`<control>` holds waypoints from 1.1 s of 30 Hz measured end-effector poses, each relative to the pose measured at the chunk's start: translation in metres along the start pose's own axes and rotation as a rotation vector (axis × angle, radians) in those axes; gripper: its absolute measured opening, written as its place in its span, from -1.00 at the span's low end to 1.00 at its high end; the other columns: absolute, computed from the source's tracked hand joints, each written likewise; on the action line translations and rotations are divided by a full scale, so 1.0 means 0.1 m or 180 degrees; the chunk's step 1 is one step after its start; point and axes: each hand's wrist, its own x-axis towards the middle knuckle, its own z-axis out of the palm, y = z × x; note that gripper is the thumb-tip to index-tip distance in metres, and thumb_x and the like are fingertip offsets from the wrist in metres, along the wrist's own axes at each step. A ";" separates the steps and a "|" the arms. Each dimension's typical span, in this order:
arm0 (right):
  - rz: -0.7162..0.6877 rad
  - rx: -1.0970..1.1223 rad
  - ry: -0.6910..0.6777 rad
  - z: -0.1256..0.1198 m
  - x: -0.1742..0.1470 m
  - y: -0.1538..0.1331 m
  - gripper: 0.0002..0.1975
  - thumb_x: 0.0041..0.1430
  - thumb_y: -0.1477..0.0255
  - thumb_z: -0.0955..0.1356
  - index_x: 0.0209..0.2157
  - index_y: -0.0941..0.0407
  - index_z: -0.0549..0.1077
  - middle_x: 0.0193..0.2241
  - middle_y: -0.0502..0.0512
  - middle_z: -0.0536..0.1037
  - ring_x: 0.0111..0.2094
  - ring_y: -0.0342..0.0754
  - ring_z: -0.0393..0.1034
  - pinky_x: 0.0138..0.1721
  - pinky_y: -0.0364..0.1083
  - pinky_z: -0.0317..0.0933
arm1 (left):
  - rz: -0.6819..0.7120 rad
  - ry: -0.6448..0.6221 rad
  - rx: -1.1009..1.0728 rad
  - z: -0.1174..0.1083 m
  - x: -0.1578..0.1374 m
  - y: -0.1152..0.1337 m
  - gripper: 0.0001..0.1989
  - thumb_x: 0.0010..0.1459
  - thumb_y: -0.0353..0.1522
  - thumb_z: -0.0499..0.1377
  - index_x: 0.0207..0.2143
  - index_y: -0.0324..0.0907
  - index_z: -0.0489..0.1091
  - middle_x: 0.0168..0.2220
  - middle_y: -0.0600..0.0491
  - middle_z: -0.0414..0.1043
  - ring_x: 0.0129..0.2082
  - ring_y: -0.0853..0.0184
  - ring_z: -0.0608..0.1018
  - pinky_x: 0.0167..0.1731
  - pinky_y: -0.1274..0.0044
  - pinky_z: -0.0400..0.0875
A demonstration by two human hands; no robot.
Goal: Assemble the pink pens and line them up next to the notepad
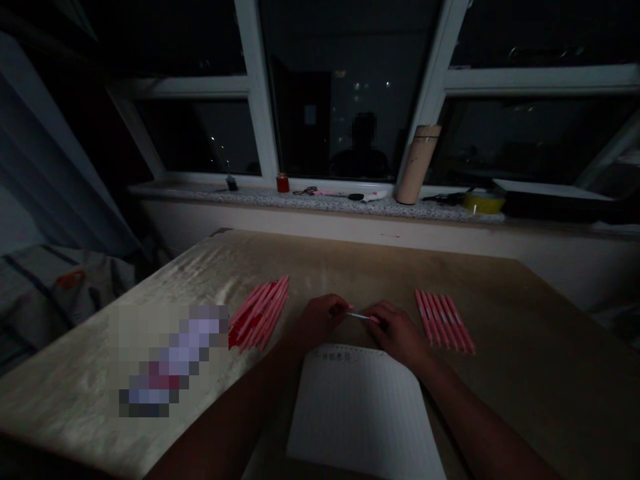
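Between my two hands is a slim pen, pale along its middle with pink showing at both ends. My left hand pinches its left end, and my right hand closes on the right end. Both hands are just above the top edge of a lined notebook with some handwriting on its top line. A loose pile of pink pens lies left of my left hand, partly over something red. To the right of my right hand, several pink pens lie side by side in a row.
A blurred-out pale purple item lies on the table at left. On the windowsill stand a tall tan flask, a small red jar, and a yellow tape roll. A grey curtain hangs at far left.
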 end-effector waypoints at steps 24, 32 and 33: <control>0.0088 -0.0038 0.0079 0.01 0.01 0.02 -0.82 0.16 0.44 0.22 -0.31 0.10 0.46 -0.40 0.08 0.47 -0.37 -0.08 0.36 -0.30 -0.11 0.20 | 0.0217 0.0175 0.0391 -0.04 0.03 -0.12 -0.80 0.07 -0.28 0.15 -0.29 -0.23 0.38 -0.31 0.00 0.46 -0.31 0.35 0.46 -0.24 0.52 0.32; 0.0186 -0.0125 0.0158 0.01 0.02 0.02 -0.80 0.16 0.41 0.22 -0.31 0.10 0.46 -0.41 0.09 0.49 -0.37 -0.06 0.37 -0.30 -0.10 0.21 | 0.0227 -0.0074 0.1564 -0.05 0.13 -0.33 -0.74 0.15 -0.24 0.06 -0.31 -0.22 0.44 -0.26 -0.06 0.40 -0.19 0.24 0.39 -0.12 0.38 0.21; 0.0207 -0.0142 0.0174 0.01 0.02 0.02 -0.80 0.16 0.41 0.22 -0.31 0.10 0.47 -0.40 0.10 0.49 -0.37 -0.05 0.37 -0.30 -0.10 0.21 | 0.0211 -0.0115 0.1576 -0.05 0.13 -0.33 -0.72 0.16 -0.23 0.04 -0.33 -0.22 0.45 -0.28 -0.06 0.39 -0.21 0.25 0.39 -0.15 0.39 0.21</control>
